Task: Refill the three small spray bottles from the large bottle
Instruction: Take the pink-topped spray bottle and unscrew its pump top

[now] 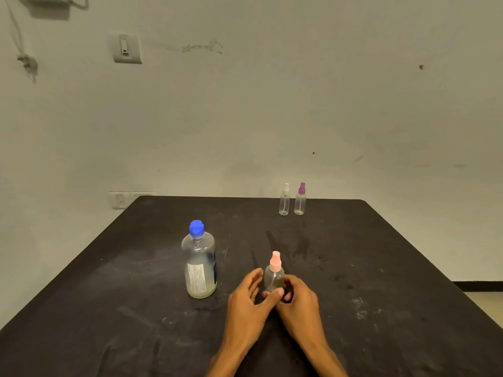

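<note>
Head view. Near the counter's (pixel 109 281) front edge, the right hand (pixel 299 300) curls round the base of the pink-capped spray bottle (pixel 274 278), steadying it upright, probably for uncapping; the left hand (pixel 246 297), fingers relaxed, touches its side. The large bottle (pixel 200 268), clear plastic with a blue cap, stands just left. The white-capped spray bottle (pixel 284 201) and purple-capped spray bottle (pixel 300 200), slim clear cylinders, wait at the far edge.

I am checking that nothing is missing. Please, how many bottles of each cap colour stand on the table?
Blue cap, large bottle: 1
Pink cap, small spray bottle: 1
White cap, small spray bottle: 1
Purple cap, small spray bottle: 1
Total: 4
</note>
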